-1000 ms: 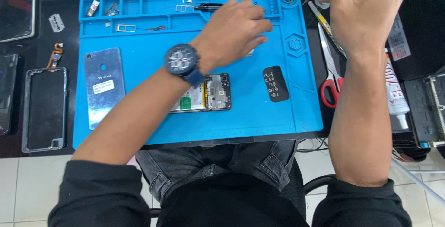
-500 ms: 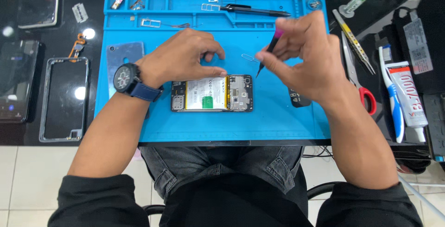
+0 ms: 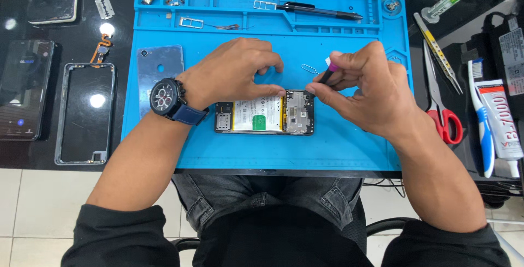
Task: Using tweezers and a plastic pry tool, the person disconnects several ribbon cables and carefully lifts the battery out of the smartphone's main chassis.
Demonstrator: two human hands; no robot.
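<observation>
An opened phone (image 3: 266,115) with its battery and circuit board showing lies flat on the blue work mat (image 3: 349,147). My left hand (image 3: 234,73), with a dark wristwatch, rests its fingertips on the phone's top edge. My right hand (image 3: 363,87) grips a small screwdriver with a pink-and-black handle (image 3: 329,72); its tip touches the phone's upper right corner. A bent metal pin (image 3: 310,69) lies on the mat between the hands.
A phone back cover (image 3: 158,65) lies left on the mat. Off the mat at left are a phone frame (image 3: 84,114) and a dark phone (image 3: 24,90). At right lie red-handled scissors (image 3: 445,109), tweezers (image 3: 434,49), a toothbrush (image 3: 483,120), a glue tube (image 3: 502,125).
My right hand came down from the far right with the screwdriver and now holds its tip at the phone's corner. My left hand settled on the phone's top edge.
</observation>
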